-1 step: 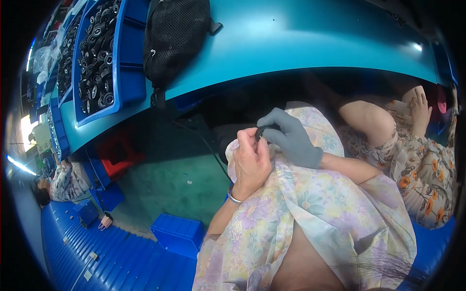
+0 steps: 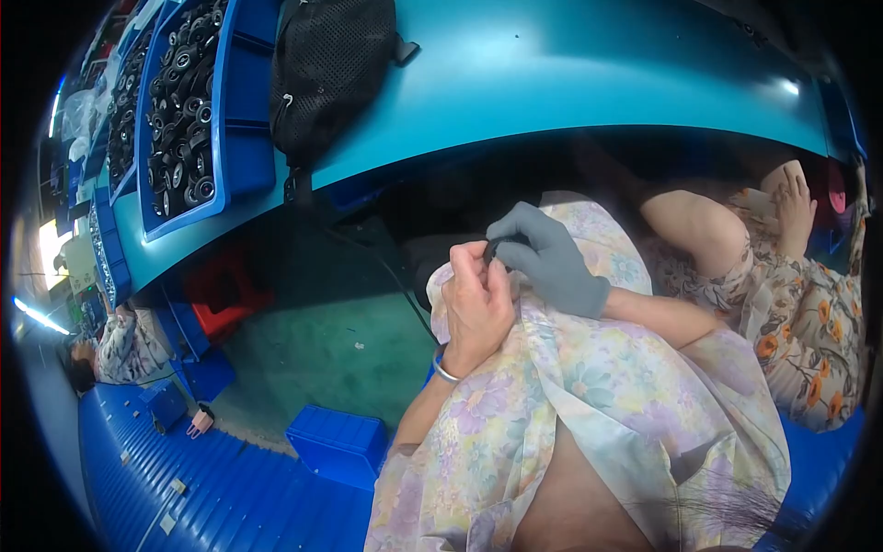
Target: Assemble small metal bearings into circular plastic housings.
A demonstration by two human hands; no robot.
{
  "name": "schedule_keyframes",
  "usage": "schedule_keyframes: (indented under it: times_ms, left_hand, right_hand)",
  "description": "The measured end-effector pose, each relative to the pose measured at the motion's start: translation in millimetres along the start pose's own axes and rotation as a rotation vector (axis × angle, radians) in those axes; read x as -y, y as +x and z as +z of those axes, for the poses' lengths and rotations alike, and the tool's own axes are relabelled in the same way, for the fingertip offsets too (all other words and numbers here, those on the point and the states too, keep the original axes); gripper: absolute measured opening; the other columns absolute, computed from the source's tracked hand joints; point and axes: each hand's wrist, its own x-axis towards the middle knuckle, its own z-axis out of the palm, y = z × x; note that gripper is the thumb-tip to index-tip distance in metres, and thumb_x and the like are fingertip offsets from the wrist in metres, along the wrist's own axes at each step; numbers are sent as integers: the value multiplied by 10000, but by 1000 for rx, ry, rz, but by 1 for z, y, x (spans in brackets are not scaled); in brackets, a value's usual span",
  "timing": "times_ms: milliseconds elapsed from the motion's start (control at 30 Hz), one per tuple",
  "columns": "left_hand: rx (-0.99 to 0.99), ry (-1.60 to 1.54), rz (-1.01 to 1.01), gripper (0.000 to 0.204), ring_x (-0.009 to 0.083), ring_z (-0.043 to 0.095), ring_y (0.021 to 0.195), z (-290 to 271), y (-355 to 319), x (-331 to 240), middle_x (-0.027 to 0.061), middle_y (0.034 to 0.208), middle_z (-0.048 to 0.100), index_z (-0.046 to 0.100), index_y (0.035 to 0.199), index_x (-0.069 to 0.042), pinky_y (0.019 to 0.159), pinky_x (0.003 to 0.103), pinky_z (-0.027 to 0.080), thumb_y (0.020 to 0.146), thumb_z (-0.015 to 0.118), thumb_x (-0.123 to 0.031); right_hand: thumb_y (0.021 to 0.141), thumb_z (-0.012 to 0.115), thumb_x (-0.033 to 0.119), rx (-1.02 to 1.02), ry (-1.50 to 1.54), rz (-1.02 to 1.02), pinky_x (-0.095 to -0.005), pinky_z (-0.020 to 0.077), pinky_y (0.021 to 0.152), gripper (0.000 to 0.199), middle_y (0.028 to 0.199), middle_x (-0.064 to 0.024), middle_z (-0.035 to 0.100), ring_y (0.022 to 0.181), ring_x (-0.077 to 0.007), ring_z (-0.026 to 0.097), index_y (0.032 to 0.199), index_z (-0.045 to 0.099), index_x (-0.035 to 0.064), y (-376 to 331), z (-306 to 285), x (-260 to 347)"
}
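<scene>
Left hand [image 2: 475, 308] bare, right hand [image 2: 550, 260] in grey glove, both pinched on a small dark part [image 2: 494, 248] with a thin black cord [image 2: 401, 293], held over the lap near the tabletop [image 2: 570, 74] edge. Black bag [image 2: 331, 74] and blue tray [image 2: 241, 110] of black parts far left.

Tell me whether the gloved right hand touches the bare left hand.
Touching. The head view shows the right hand in its grey glove meeting the left hand at the fingertips, around a small dark part.
</scene>
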Motion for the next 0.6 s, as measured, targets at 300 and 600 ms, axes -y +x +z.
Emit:
schedule_keyframes:
  times_ms: [300,600]
  left_hand:
    - [-66,-546,-99,132,131,644,656,13,17,18,132,821,651,433,1052,45,586,240,514,945,469,-23]
    - [-101,-126,-10,142,167,666,649,15,6,4,145,805,659,439,1021,55,586,259,524,923,502,-27]
  right_hand:
    - [862,571,92,62,92,60,-258,478,716,215,922,-71,619,833,-111,579,1043,573,-23,19,-6,-15]
    - [850,557,69,-5,-89,-45,-254,469,717,146,904,-56,608,817,-105,567,966,582,-16,11,-5,-19]
